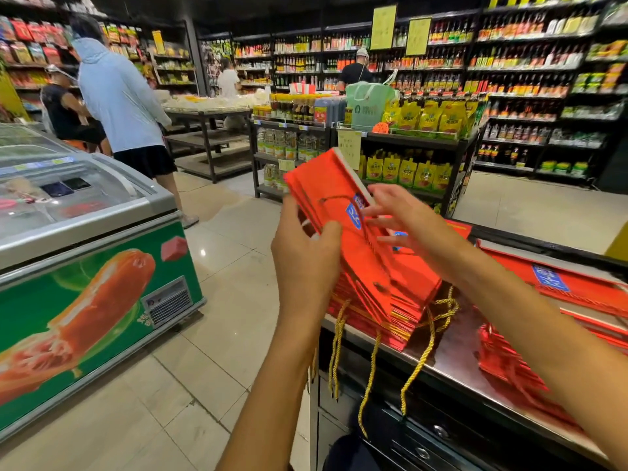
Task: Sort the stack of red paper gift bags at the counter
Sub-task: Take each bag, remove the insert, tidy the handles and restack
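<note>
While the left hand (306, 253) grips the near left edge of a tilted bundle of red gift bags (343, 212), thumb curled over the front, the right hand (404, 215) reaches in from the right with fingers spread and nearly straight, touching the top bag near its blue label (355, 212); it seems to be leafing rather than gripping. The bundle leans up off a thicker stack (380, 311) lying at the left end of the bench (452, 365), right at its edge. Gold cord handles (370, 379) hang over that edge. More red bags (557, 283) lie farther right on the bench.

The likely trouble is the glossy paper: held only along one side, the bundle could fan out and slide, spilling to the floor. A dangling cord may also snag a finger or another bag's handle and drag the lower stack off the edge.
</note>
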A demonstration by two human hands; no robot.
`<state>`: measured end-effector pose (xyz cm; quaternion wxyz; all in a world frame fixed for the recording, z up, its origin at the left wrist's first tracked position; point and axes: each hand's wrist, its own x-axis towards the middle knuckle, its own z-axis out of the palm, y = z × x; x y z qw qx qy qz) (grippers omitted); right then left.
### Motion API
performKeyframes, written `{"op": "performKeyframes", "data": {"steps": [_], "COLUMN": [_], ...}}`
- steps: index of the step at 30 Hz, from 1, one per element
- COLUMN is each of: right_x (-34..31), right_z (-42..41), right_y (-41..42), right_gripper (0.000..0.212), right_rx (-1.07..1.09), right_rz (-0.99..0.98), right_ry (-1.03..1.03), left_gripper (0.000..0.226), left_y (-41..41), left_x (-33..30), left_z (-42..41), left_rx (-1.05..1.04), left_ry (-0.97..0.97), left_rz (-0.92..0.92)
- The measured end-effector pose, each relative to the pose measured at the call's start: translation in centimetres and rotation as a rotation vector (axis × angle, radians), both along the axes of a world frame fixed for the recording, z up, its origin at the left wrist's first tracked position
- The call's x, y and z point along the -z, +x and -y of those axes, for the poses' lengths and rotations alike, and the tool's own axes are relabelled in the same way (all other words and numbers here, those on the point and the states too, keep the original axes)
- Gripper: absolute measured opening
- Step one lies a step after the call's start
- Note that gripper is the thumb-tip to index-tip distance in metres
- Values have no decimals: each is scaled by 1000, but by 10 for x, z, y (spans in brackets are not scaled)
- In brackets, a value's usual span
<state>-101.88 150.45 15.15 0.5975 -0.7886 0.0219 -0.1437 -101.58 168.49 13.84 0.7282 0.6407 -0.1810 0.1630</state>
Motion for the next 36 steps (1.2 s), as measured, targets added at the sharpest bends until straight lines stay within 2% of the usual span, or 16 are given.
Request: {"op": "performKeyframes", "data": {"steps": [3,6,9,13,15,17,19,21,23,25,27,29,33,36], "right_x": [-22,-34,-33,-13,-1,5,9,10,13,17,21,21,23,23], "right_z": [13,30,46,62,76,88,90,79,61,42,25,12,-6,-16], "right_y": [-3,-6,-10,-10,-6,-3,-1,-1,-1,-2,-2,-1,7,16], "right_gripper": [62,58,26,13,24,37,35,30,23,17,16,17,27,26], "right_rx": [37,69,140,314,420,494,482,358,142,-47,-182,-295,-373,-319], "right_rz": [-11,-38,-61,-99,-111,-94,-71,-84,-88,-49,-13,-10,11,20], "right_ry": [322,401,250,-77,-240,-287,-432,-647,-753,-799,-777,-735,-791,-841], "left_gripper": [36,51,55,61,63,62,60,48,35,38,40,30,18,12], "left_y": [-8,-16,-21,-25,-24,-22,-23,-22,-19,-17,-18,-22,-24,-18], "left_x": [-16,-15,-3,21,33,44,52,60,67,72,73,70,69,77], "left_z": [5,9,13,22,24,25,24,26,26,24,19,12,-9,-34], "left_rx": [-4,8,31,31,68,87,98,103,101,118,128,114,84,-36], "left_ry": [145,393,635,863,929,963,982,983,964,900,745,580,341,297], "left_rz": [225,474,637,729,753,773,782,822,864,861,824,777,628,509]}}
